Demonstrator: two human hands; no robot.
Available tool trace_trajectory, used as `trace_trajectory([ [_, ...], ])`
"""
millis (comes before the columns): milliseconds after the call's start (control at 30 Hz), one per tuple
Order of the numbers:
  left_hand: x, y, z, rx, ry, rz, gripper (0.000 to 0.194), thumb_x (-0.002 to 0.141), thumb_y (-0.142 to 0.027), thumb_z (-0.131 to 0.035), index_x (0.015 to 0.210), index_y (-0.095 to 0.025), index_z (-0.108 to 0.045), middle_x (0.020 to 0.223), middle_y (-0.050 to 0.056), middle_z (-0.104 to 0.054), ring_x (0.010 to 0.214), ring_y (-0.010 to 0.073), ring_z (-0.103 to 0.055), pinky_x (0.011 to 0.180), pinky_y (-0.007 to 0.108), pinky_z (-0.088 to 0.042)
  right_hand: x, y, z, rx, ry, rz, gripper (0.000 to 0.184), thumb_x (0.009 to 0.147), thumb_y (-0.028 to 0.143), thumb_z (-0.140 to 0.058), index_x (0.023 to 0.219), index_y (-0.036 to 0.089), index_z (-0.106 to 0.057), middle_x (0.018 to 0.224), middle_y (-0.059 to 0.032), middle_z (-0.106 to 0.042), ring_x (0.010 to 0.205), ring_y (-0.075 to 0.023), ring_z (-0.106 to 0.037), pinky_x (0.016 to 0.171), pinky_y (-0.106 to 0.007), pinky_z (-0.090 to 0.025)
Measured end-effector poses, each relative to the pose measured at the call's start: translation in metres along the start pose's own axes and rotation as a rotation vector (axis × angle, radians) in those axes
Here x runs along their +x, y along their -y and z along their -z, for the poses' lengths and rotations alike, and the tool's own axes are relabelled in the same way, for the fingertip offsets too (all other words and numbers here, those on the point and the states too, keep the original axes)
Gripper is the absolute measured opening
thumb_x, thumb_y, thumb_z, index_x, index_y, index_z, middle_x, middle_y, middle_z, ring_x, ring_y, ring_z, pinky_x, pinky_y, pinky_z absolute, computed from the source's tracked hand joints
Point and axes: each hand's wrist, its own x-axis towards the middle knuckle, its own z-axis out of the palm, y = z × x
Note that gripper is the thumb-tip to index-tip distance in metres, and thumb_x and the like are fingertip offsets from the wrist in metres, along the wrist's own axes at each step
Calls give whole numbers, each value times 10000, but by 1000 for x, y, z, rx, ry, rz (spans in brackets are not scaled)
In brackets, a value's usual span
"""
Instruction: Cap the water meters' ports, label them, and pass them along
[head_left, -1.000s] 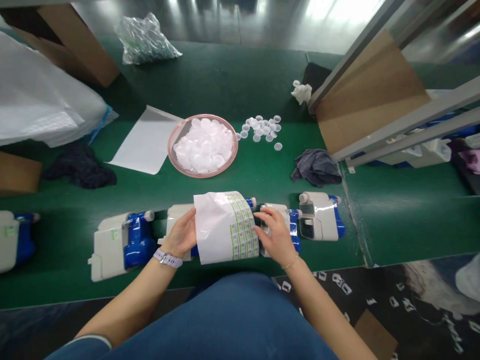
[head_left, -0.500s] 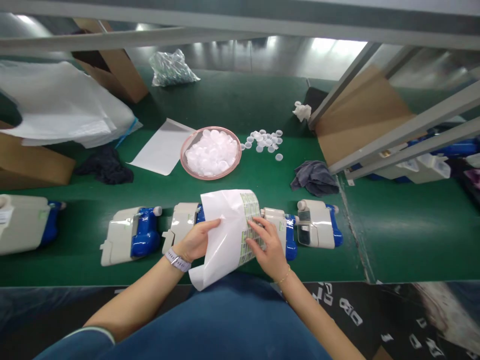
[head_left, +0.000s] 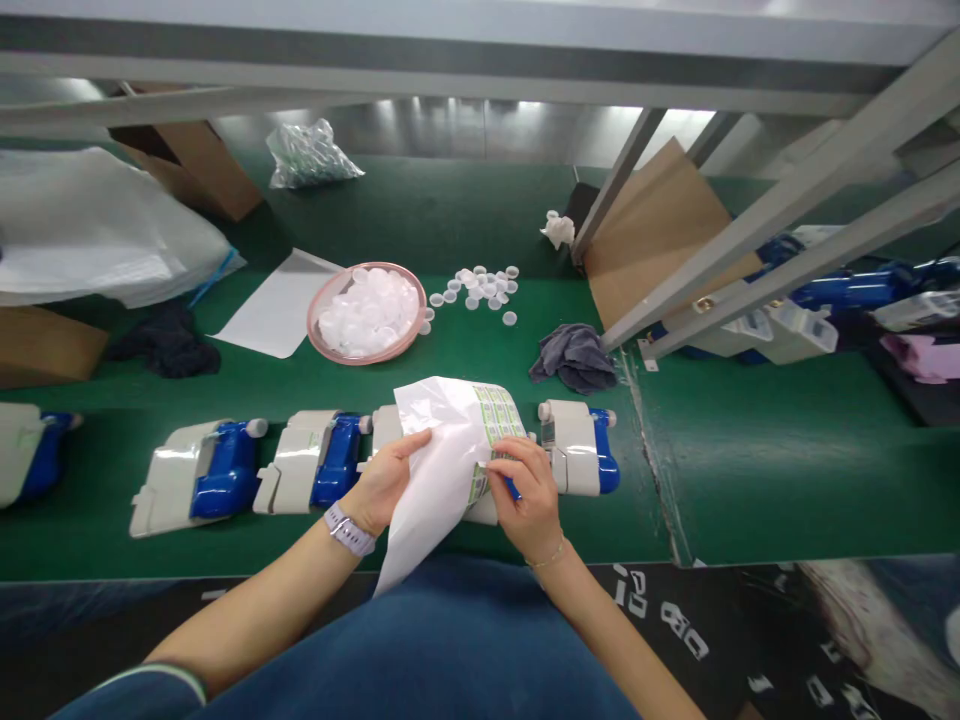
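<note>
My left hand (head_left: 384, 482) grips a curled white sheet of green-printed stickers (head_left: 450, 440), holding it up over the row of devices. My right hand (head_left: 523, 488) pinches at the sticker side of the sheet, fingers closed on its edge. Under the sheet lies a white and blue device, mostly hidden. Another white and blue device (head_left: 577, 459) lies just right of my right hand. Two more (head_left: 315, 472) (head_left: 196, 483) lie to the left of my left hand on the green belt (head_left: 420, 370).
A pink bowl (head_left: 366, 314) of white caps stands behind the sheet, loose caps (head_left: 480, 288) beside it. A grey cloth (head_left: 574, 356), white paper (head_left: 276, 306), dark cloth (head_left: 169, 342), cardboard boxes and a metal frame (head_left: 750, 240) surround the belt. Another device (head_left: 30, 462) lies far left.
The sheet has folded further down toward my lap and my right hand has moved to pinch its sticker edge. The camera view has shifted right, so the devices sit further left.
</note>
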Motion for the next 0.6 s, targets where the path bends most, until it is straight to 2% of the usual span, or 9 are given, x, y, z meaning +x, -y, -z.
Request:
trace_trajectory([
  [67, 6, 1, -7, 18, -37, -7, 537, 918, -352, -430, 1345, -27, -409, 999, 162, -694, 926, 294, -665, 965, 402, -431, 2, -3, 14, 146, -19, -156, 113, 825, 134, -553, 848, 230, -607, 953, -40, -646, 968, -186, -595, 887, -414, -484],
  [133, 12, -2, -11, 28, -85, -45, 524, 916, -331, -446, 1354, -48, -404, 998, 152, -696, 930, 296, -665, 977, 412, -424, 4, -16, 33, 313, -108, -394, 38, 835, 199, -564, 846, 223, -592, 894, -25, -643, 882, -167, -609, 811, -362, -500],
  [167, 14, -3, -12, 26, -104, -64, 518, 914, -324, -454, 1355, -58, -406, 1001, 148, -697, 935, 297, -664, 982, 417, -422, 4, -27, 44, 376, -159, -519, 28, 829, 239, -580, 846, 218, -585, 855, -14, -637, 827, -155, -609, 775, -338, -499],
  [233, 19, -7, -12, 17, -124, -88, 504, 912, -322, -466, 1344, -66, -425, 1016, 147, -694, 948, 299, -660, 985, 421, -423, 2, -60, 68, 414, -212, -730, 135, 781, 310, -636, 837, 204, -574, 775, 8, -616, 727, -132, -588, 716, -302, -481],
  [300, 22, -10, -11, 10, -124, -93, 477, 910, -324, -476, 1310, -65, -466, 1039, 153, -686, 967, 301, -654, 980, 412, -431, 1, -98, 91, 355, -158, -860, 232, 710, 361, -681, 803, 185, -562, 708, 18, -594, 661, -120, -554, 668, -281, -451],
  [367, 26, -13, -9, 4, -101, -90, 440, 908, -322, -482, 1266, -68, -515, 1058, 156, -680, 994, 304, -644, 977, 407, -437, 0, -134, 108, 258, -57, -932, 309, 643, 393, -700, 794, 178, -538, 662, 22, -581, 623, -120, -530, 628, -273, -420],
  [433, 30, -15, -6, -4, -65, -78, 415, 907, -324, -483, 1226, -67, -553, 1068, 159, -676, 1019, 309, -633, 979, 412, -440, 3, -159, 117, 172, 47, -968, 375, 608, 401, -694, 843, 186, -496, 640, 32, -580, 600, -126, -523, 609, -276, -404],
  [500, 35, -17, -4, -14, -35, -58, 405, 908, -332, -479, 1198, -66, -580, 1079, 163, -671, 1030, 316, -627, 978, 420, -443, 10, -172, 118, 108, 139, -975, 410, 609, 380, -668, 900, 202, -441, 634, 48, -577, 588, -132, -527, 604, -280, -400],
  [600, 40, -22, -3, -29, -27, -43, 396, 907, -334, -476, 1161, -62, -611, 1071, 167, -673, 1014, 320, -634, 955, 421, -465, 22, -178, 113, -1, 267, -948, 349, 649, 329, -605, 903, 219, -393, 640, 53, -572, 598, -141, -545, 614, -290, -409],
])
